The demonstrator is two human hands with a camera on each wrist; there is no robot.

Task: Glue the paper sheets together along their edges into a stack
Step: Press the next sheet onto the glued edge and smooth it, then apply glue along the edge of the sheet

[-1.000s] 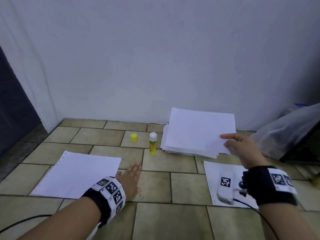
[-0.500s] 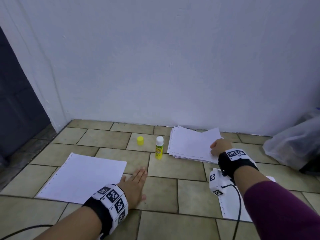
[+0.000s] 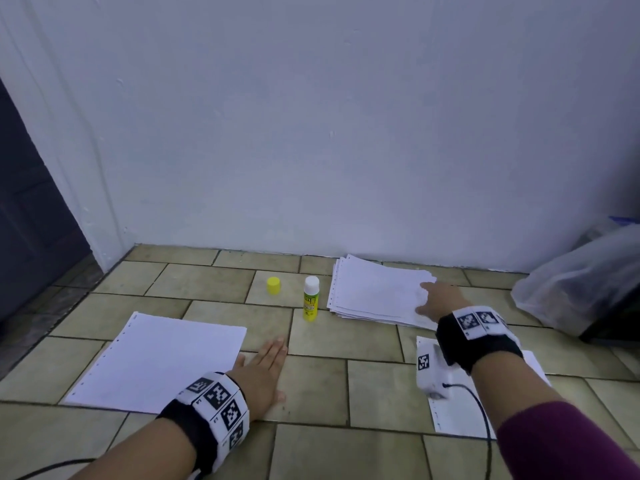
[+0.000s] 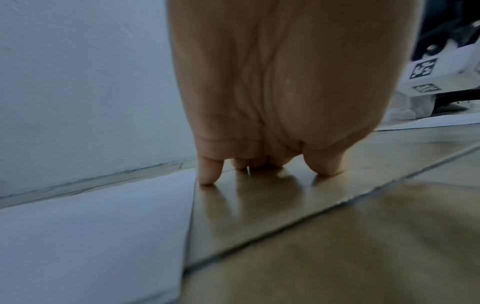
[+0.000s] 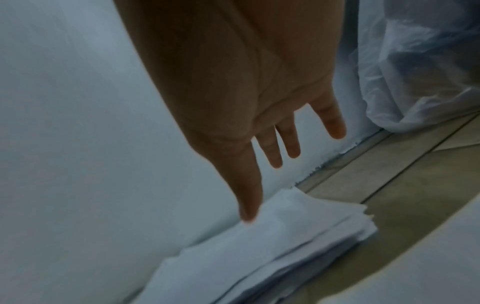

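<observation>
A pile of white paper sheets [image 3: 377, 294] lies on the tiled floor by the wall. My right hand [image 3: 433, 299] reaches over the pile's right edge; in the right wrist view its fingers [image 5: 291, 148] are straight and spread, one fingertip touching the top sheet [image 5: 272, 242]. A single sheet [image 3: 162, 365] lies at the front left. My left hand [image 3: 263, 372] rests flat on the tile just right of it, fingertips [image 4: 207, 176] down at the sheet's edge [image 4: 91, 236]. An uncapped glue stick [image 3: 310, 299] stands left of the pile, its yellow cap [image 3: 273, 285] beside it.
Another white sheet [image 3: 460, 414] lies on the floor under my right wrist. A crumpled clear plastic bag [image 3: 581, 292] sits against the wall at the far right. A dark doorway [image 3: 27, 220] opens on the left. Cables trail from both wrists.
The sheets my right hand held raised a second ago now lie flat on the pile, and its fingers have straightened. The left hand has stayed flat on the floor.
</observation>
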